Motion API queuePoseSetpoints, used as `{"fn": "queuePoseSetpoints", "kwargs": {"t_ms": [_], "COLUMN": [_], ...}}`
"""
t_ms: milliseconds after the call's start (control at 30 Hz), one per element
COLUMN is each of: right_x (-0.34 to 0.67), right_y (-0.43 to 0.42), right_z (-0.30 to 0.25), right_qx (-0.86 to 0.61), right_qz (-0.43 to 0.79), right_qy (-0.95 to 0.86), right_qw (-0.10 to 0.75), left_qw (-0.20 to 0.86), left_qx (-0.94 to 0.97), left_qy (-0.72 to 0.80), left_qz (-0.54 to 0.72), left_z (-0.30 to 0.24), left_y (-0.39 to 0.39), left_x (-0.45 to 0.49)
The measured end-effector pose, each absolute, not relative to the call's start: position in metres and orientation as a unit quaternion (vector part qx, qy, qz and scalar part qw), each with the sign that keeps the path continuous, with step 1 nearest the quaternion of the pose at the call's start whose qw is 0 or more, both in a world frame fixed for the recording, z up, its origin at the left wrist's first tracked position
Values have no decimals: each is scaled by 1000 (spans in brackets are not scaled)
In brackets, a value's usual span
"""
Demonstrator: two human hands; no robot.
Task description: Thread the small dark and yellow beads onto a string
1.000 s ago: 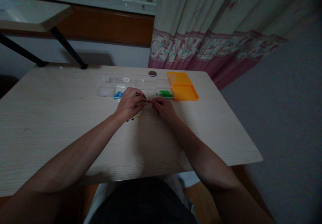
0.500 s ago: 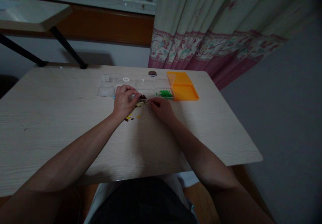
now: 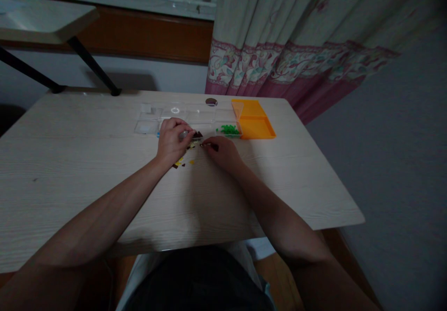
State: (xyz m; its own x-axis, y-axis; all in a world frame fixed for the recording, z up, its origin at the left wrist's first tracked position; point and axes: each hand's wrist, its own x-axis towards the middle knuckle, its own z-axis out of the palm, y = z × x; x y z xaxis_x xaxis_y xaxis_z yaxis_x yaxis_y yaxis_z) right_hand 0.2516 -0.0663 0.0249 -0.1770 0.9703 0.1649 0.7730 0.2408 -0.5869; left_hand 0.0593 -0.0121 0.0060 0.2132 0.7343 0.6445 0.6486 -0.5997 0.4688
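Note:
My left hand (image 3: 172,139) lies over the front edge of a clear plastic compartment box (image 3: 200,114). Its thumb and fingers are closed together beside small dark brown pieces (image 3: 198,134) in a front compartment; what they grip is hidden. Just in front of the box, my right hand (image 3: 223,152) has thumb and forefinger pinched at the tabletop, touching small pale and dark bits too tiny to name. Small yellow pieces (image 3: 179,161) and brown ones lie loose below my left hand. Green pieces (image 3: 229,130) fill the front right compartment.
An orange plastic tray (image 3: 257,128) stands right of the box. Behind the box lies a dark round object (image 3: 211,102). A raised shelf (image 3: 52,22) on black legs occupies the table's back left. A flowered curtain (image 3: 265,64) hangs behind the wooden table (image 3: 104,162).
My right fingertips have shifted slightly left and down, toward the small bits in front of the box. My left hand stays in place.

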Motion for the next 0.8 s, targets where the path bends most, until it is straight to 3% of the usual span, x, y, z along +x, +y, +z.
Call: {"fn": "queuePoseSetpoints", "kwargs": {"t_ms": [800], "right_x": [249], "right_y": [-65], "right_z": [23], "right_qx": [-595], "right_qz": [158], "right_qy": [-753], "right_qw": [234], "left_qw": [49], "left_qx": [777], "left_qy": [444], "left_qz": [443], "left_z": [9], "left_y": [-14], "left_x": [60]}}
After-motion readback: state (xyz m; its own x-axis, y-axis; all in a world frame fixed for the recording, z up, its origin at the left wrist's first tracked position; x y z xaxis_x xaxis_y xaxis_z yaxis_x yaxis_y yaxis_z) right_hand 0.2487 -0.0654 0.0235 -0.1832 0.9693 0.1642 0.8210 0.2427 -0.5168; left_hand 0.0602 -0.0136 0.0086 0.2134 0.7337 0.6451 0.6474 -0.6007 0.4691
